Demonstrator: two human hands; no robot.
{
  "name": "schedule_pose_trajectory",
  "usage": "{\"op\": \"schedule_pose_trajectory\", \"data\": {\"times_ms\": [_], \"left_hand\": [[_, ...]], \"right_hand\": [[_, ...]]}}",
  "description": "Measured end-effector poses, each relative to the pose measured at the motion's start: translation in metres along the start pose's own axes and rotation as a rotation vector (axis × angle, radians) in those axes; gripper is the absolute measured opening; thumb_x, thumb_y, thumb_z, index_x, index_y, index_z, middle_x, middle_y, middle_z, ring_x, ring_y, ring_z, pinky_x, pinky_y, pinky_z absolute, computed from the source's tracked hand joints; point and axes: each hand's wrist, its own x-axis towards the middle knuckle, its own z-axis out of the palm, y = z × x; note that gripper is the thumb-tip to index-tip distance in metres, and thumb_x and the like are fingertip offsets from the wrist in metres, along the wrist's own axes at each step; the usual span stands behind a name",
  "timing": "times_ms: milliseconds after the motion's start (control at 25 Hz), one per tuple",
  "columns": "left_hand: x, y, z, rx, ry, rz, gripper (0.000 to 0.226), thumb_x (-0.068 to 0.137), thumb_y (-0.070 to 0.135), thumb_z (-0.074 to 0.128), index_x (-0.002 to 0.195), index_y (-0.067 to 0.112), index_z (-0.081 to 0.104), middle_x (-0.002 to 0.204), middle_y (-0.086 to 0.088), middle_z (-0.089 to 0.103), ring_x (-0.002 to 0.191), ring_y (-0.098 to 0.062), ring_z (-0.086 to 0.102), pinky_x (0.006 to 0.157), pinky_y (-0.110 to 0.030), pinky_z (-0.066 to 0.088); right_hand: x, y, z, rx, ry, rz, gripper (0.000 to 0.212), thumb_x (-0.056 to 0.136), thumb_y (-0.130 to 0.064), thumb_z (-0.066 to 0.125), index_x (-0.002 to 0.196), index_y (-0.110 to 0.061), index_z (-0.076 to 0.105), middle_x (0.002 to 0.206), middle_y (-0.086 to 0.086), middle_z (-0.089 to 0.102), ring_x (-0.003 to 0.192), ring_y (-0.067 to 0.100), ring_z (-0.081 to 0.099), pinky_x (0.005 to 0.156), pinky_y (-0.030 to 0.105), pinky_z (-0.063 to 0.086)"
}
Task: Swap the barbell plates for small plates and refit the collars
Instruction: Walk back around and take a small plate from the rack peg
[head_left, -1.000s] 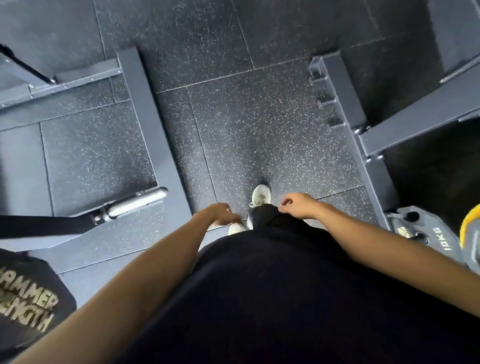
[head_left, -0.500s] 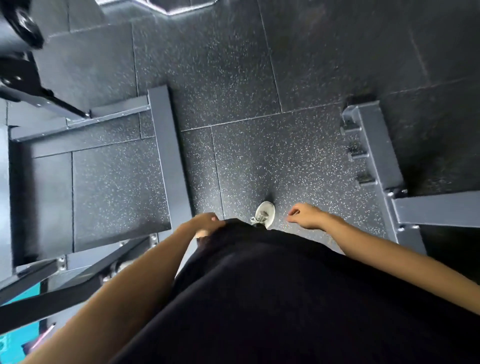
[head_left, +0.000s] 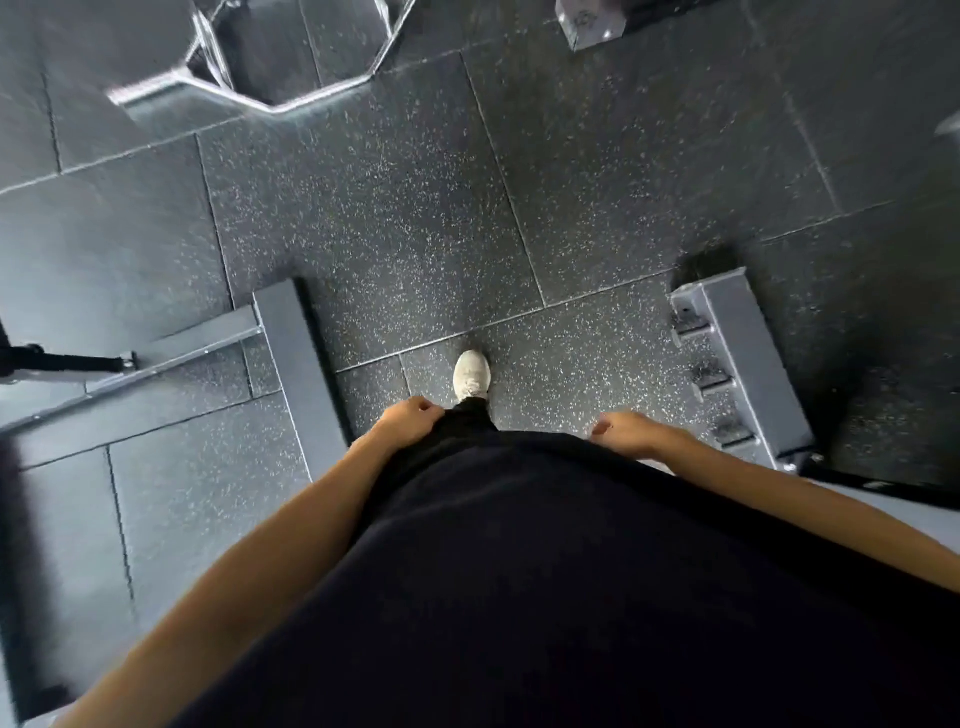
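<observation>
Left hand (head_left: 408, 418) & right hand (head_left: 626, 431) hang apart, loosely curled, holding nothing; white shoe (head_left: 471, 375) on speckled floor (head_left: 395, 218)

Matt rubber, painted and polished metal

Speckled rubber floor (head_left: 415, 218) looks matt and grainy; grey frame (head_left: 748, 364) is smooth painted metal; hexagonal bar (head_left: 291, 104) gleams, polished.

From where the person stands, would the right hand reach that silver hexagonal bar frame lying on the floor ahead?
Probably not: the right hand hangs by the hip, and open floor separates it from the bar frame. Nothing blocks the way.
</observation>
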Motion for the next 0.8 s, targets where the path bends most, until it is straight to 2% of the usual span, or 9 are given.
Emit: {"op": "schedule_pose_trajectory", "data": {"times_ms": [80,160,280,360,440,560,680,800], "left_hand": [[0.038,0.041,-0.061,0.087,-0.035,0.061,0.035,0.095,0.038,0.052,0.118,0.014,0.063,0.117,-0.006,0.064,0.111,-0.028,0.058,0.092,-0.03,0.042],[0.074,0.084,-0.115,0.155,-0.099,0.131,0.034,0.097,0.032,0.051,0.114,0.006,0.063,0.106,-0.011,0.063,0.096,-0.027,0.06,0.081,-0.03,0.043],[0.118,0.148,-0.179,0.18,-0.19,0.193,0.025,0.094,0.029,0.054,0.099,0.006,0.059,0.092,-0.015,0.054,0.077,-0.021,0.048,0.068,-0.028,0.037],[0.154,0.196,-0.21,0.179,-0.199,0.215,0.026,0.094,0.028,0.054,0.102,0.004,0.058,0.095,-0.016,0.055,0.083,-0.023,0.051,0.074,-0.031,0.042],[0.192,0.245,-0.232,0.254,-0.218,0.176,0.032,0.099,0.024,0.051,0.121,0.002,0.056,0.112,-0.017,0.059,0.098,-0.03,0.059,0.085,-0.035,0.047],[0.244,0.319,-0.257,0.454,-0.323,0.183,0.037,0.1,0.027,0.048,0.13,0.005,0.052,0.127,-0.016,0.057,0.112,-0.034,0.059,0.095,-0.039,0.047],[0.289,0.42,-0.294,0.561,-0.283,0.171,0.043,0.099,0.031,0.049,0.133,0.005,0.051,0.129,-0.016,0.058,0.114,-0.033,0.059,0.091,-0.033,0.046],[0.327,0.534,-0.331,0.569,-0.17,0.265,0.036,0.098,0.03,0.05,0.125,0.006,0.058,0.127,-0.013,0.06,0.115,-0.03,0.057,0.089,-0.031,0.042]], "right_hand": [[0.022,-0.026,-0.051,0.072,0.028,0.037,0.032,0.093,-0.031,0.06,0.113,-0.007,0.063,0.116,0.011,0.066,0.103,0.024,0.062,0.089,0.033,0.048],[0.042,-0.055,-0.106,0.233,0.137,0.02,0.029,0.091,-0.029,0.061,0.11,-0.008,0.065,0.115,0.01,0.067,0.101,0.023,0.062,0.09,0.033,0.048],[0.064,-0.091,-0.179,0.417,0.312,0.012,0.026,0.091,-0.028,0.06,0.107,-0.01,0.068,0.11,0.006,0.068,0.103,0.022,0.061,0.092,0.033,0.045],[0.085,-0.104,-0.225,0.501,0.339,0.039,0.028,0.09,-0.029,0.06,0.111,-0.012,0.069,0.113,0.005,0.067,0.108,0.022,0.06,0.095,0.032,0.044],[0.114,-0.101,-0.266,0.538,0.32,0.065,0.029,0.089,-0.028,0.06,0.109,-0.008,0.069,0.113,0.008,0.068,0.107,0.025,0.061,0.092,0.033,0.045],[0.154,-0.088,-0.335,0.442,0.207,0.077,0.035,0.093,-0.028,0.054,0.108,0.001,0.068,0.116,0.018,0.066,0.112,0.031,0.059,0.092,0.035,0.044],[0.176,-0.069,-0.431,0.492,0.216,0.148,0.035,0.095,-0.026,0.054,0.116,0.0,0.065,0.125,0.017,0.062,0.116,0.031,0.056,0.094,0.031,0.042],[0.195,-0.049,-0.526,0.611,0.288,0.198,0.032,0.092,-0.026,0.059,0.114,-0.002,0.065,0.113,0.015,0.066,0.104,0.03,0.061,0.085,0.031,0.047]]}}
